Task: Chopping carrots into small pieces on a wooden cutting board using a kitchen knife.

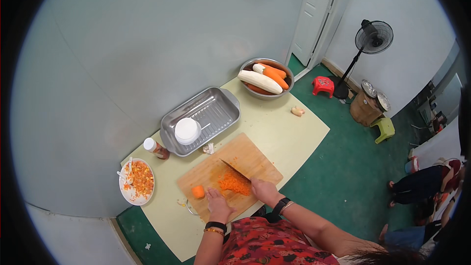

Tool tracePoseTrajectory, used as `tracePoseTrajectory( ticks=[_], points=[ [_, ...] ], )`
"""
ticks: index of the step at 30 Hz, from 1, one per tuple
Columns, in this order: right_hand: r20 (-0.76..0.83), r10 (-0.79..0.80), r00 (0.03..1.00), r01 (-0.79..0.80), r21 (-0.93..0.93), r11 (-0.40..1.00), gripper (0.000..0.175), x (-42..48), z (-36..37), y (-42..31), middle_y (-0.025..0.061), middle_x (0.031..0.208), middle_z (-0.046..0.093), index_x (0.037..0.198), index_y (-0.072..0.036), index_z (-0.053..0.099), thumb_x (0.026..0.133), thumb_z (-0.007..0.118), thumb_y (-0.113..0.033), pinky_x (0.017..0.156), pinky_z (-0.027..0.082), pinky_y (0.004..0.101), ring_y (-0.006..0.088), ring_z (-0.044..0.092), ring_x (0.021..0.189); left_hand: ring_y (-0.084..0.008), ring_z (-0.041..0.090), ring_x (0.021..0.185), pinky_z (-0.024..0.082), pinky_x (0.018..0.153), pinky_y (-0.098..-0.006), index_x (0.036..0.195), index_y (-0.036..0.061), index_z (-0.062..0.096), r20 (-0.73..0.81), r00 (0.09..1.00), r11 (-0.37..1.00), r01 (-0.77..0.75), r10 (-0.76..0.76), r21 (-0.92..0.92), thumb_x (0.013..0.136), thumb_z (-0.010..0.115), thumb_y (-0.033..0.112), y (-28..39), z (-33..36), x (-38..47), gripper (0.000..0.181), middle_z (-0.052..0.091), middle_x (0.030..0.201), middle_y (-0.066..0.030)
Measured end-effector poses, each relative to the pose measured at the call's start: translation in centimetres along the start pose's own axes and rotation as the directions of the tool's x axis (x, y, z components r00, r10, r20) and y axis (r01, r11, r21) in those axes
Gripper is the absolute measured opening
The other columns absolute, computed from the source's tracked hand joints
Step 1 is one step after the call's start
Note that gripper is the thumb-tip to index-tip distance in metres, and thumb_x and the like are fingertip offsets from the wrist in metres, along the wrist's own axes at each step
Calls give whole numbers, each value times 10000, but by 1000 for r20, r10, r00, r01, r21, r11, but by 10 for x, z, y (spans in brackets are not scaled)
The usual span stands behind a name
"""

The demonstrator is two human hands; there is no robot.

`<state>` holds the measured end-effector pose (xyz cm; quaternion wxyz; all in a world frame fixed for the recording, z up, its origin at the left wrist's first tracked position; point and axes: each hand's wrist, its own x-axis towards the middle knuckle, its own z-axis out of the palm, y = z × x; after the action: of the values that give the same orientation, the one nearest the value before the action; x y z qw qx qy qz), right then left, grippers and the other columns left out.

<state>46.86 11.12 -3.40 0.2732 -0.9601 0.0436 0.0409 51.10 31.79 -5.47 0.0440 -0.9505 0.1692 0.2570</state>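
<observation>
My right hand [265, 191] grips the handle of a kitchen knife [236, 170], its blade along the upper side of a heap of minced carrot [234, 183]. The heap lies on a wooden cutting board [243, 148]. My left hand [218, 203] rests on the board to the left of the heap, thumb spread out and nothing visible in it. Just beyond its fingertips sits a short chunk of carrot [198, 191]. A metal loop handle [191, 207] sticks out from the board's left edge.
On the pale table [167, 224] stand a plate of diced food [138, 198], a white-capped jar [156, 148], a metal tray [224, 117] holding white containers [187, 131], and a metal bowl of peeled vegetables [266, 96]. Ginger [297, 111] lies right. A fan [374, 37], stools and people are beyond.
</observation>
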Motion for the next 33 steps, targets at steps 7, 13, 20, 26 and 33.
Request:
tracePoseTrajectory(
  ticks=[7, 13, 20, 26, 33],
  points=[
    [32, -3, 999, 2, 11, 1000, 154, -1, -6, -13, 194, 815, 657, 970, -42, 526, 909, 507, -182, 631, 508, 494, 394, 641, 734, -391, 160, 1453, 94, 1205, -445, 1436, -155, 230, 9, 1000, 1000, -4, 4, -5, 599, 785, 640, 1, -5, -3, 1281, 248, 1519, -298],
    [68, -21, 997, 22, -8, 1000, 151, -2, 4, -11, 188, 814, 658, 974, -48, 529, 920, 502, -187, 624, 508, 493, 387, 643, 728, -393, 164, 1451, 99, 1203, -454, 1429, -156, 255, 2, 1000, 1000, -10, 10, 4, 608, 782, 631, 1, -5, -2, 1253, 258, 1515, -300],
    [42, -52, 998, 52, 10, 999, 151, -2, 4, -9, 181, 815, 663, 967, -50, 525, 925, 491, -190, 613, 507, 493, 383, 645, 714, -406, 173, 1447, 102, 1200, -459, 1429, -158, 253, 3, 1000, 1000, -19, 19, 24, 609, 774, 644, 2, -6, -4, 1260, 262, 1512, -305],
    [47, -53, 998, 52, 9, 999, 148, 1, 2, -11, 181, 797, 662, 963, -54, 530, 921, 495, -192, 617, 510, 489, 380, 646, 713, -402, 177, 1447, 104, 1199, -465, 1433, -153, 252, 7, 1000, 999, -18, 17, 44, 609, 761, 666, 2, -7, -3, 1268, 253, 1518, -304],
    [44, -66, 997, 67, -13, 998, 139, -1, 0, -12, 176, 784, 660, 959, -59, 534, 912, 508, -186, 623, 511, 484, 372, 650, 721, -400, 175, 1448, 106, 1199, -459, 1431, -154, 256, 0, 1000, 999, -21, 21, 32, 616, 762, 657, 1, -4, -2, 1256, 257, 1516, -304]
  ],
)
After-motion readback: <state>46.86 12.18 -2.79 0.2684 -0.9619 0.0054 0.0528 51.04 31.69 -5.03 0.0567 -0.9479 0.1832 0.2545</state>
